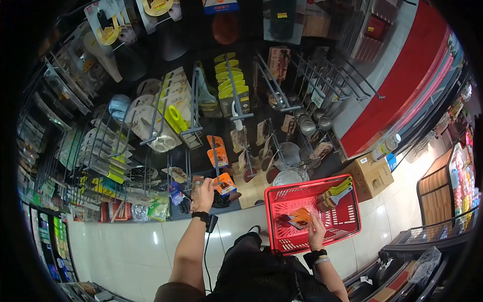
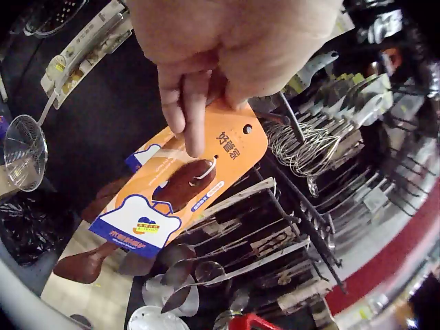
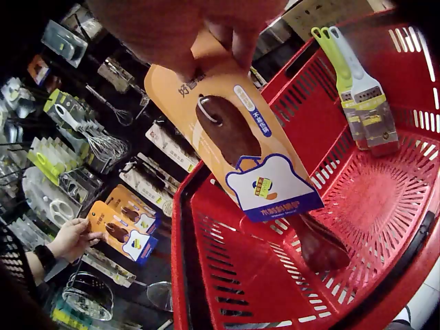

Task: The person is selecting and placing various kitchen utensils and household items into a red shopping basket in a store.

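Near the lower hooks of the rack, my left hand (image 1: 202,195) pinches the top corner of an orange card (image 2: 237,148) bearing a dark wooden spatula. In the left wrist view, another orange-and-blue card sits just behind it, and a brown wooden blade (image 2: 86,267) shows below. Over the red shopping basket (image 3: 385,199), my right hand (image 1: 316,232) grips a similar orange card by its upper end. Its wooden spatula (image 3: 320,247) hangs blade down inside the basket. Two flat carded tools (image 3: 370,103) with green and white handles lean against the basket's far wall.
Long metal hooks carrying kitchen tools stick out from the dark display rack. Whisks (image 2: 302,148) and a mesh strainer (image 2: 26,152) hang near my left hand. A cardboard box (image 1: 372,176) stands beyond the basket. A black cable (image 1: 206,251) runs down by my left arm.
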